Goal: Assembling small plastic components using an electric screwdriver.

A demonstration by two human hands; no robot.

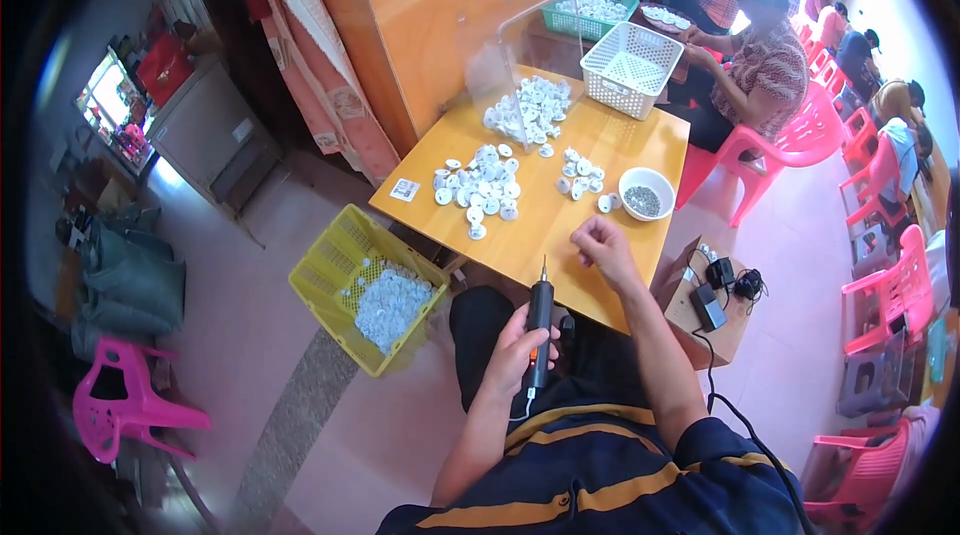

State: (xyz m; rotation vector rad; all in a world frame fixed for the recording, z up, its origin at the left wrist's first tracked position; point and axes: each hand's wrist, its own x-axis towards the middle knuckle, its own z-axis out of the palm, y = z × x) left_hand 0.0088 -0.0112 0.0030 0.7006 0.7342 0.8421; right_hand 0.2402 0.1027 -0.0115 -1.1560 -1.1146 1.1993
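Screwdriver (539, 330): slim black electric tool, upright over the lap at the table's near edge; likely light, stiff and smooth, best gripped round mid-barrel.
Left hand (520, 347): wrapped closed round the screwdriver's barrel.
Right hand (603, 247): on the table (540, 225) edge, fingers curled; whether it pinches a part, I cannot tell.
Yellow basket (340, 280): on the floor to the left, holding white parts.
Bowl (646, 193): white, holding small dark screws.
White parts (480, 187): small round plastic pieces, probably light and hard.
Label (404, 189): small white square at the table's left corner.
White basket (632, 67): at the far end.
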